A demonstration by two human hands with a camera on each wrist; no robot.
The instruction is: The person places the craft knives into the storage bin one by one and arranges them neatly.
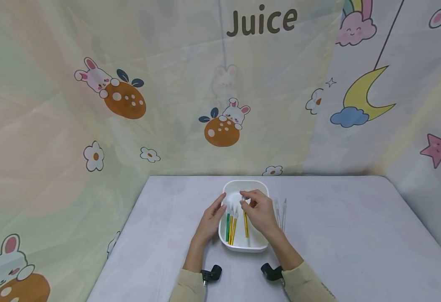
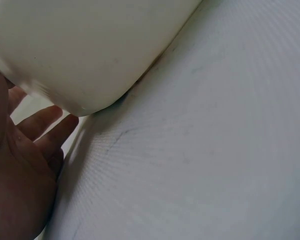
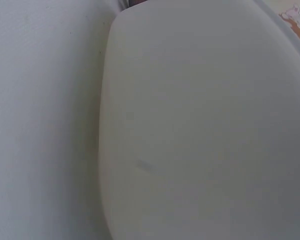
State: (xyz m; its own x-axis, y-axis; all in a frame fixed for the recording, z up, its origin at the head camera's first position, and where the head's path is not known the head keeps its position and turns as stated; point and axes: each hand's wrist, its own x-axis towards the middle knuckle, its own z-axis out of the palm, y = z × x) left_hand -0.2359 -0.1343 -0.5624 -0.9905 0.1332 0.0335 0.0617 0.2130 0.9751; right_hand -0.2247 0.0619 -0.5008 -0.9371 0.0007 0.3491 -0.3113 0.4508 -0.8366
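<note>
Right grip [image 1: 258, 209] pinches 1 yellow stick [image 1: 246, 226] by its far end!
It's over the white tray [image 1: 246, 249], long axis near-to-far, right of 3 sticks [image 1: 230, 230]; left grip [image 1: 209, 220], fingers loosely spread, steadies the left rim.

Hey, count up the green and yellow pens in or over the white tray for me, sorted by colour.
Green pens: 1
Yellow pens: 3, including one held in the right hand
Total: 4

Booth-like nook: table [image 1: 341, 235], cartoon-printed cloth [image 1: 175, 84]
</note>
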